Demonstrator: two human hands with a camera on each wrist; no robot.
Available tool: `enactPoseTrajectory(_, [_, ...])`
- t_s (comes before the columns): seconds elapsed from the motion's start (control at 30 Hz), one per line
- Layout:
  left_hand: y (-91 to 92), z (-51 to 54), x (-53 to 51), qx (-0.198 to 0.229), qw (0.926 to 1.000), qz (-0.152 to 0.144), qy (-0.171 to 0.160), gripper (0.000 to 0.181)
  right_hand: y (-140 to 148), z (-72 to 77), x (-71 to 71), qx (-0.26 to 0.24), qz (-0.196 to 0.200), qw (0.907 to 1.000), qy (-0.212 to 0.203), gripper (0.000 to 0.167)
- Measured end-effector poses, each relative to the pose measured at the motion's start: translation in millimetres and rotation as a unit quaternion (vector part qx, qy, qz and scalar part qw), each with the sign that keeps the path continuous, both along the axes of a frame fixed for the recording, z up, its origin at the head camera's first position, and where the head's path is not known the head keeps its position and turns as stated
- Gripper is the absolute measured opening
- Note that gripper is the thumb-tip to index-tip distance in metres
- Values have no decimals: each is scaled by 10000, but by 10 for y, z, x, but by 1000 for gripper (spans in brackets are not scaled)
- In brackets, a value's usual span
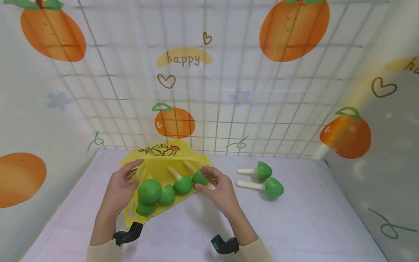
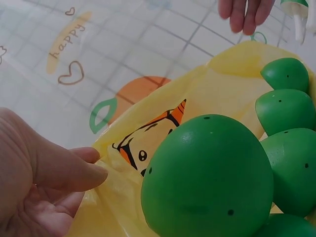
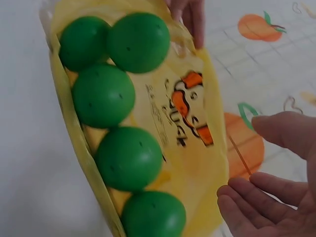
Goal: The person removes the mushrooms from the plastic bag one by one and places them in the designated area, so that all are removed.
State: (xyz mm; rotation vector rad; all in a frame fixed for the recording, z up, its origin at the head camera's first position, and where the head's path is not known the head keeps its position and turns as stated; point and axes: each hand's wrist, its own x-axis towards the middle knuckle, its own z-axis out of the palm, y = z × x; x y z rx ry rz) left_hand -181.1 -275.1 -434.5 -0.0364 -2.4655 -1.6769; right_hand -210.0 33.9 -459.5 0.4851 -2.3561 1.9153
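Observation:
A yellow plastic bag [image 1: 193, 156] with a printed picture lies on the table, its mouth facing the person. Several green-capped pieces with pale stems [image 1: 150, 191] lie inside it, caps at the mouth. At the bag's left edge, the left hand [image 1: 120, 189] pinches the yellow film between thumb and fingers, as the left wrist view [image 2: 44, 177] shows. Beside the rightmost cap is the right hand [image 1: 219, 189], thumb and fingers apart; in the right wrist view this hand [image 3: 276, 182] holds nothing and stands off from the bag [image 3: 212, 163].
Two more green-capped pieces [image 1: 274, 188] lie on the table [image 1: 304, 218] to the right of the right hand, stems pointing left. Behind the table rises a wire grid [image 1: 216, 109] covered by a printed sheet with oranges and hearts. Side sheets stand left and right.

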Motion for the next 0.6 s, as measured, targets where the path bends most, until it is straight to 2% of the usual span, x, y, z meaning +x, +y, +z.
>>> enactPoseTrajectory(0.37, [12, -1, -15, 33, 10000, -40, 57, 59, -337, 13, 5, 278, 376, 9987, 196, 54])
enactPoseTrajectory(0.6, [32, -3, 2, -42, 9999, -3, 102, 59, -536, -66, -18, 337, 707, 9968, 141, 57])
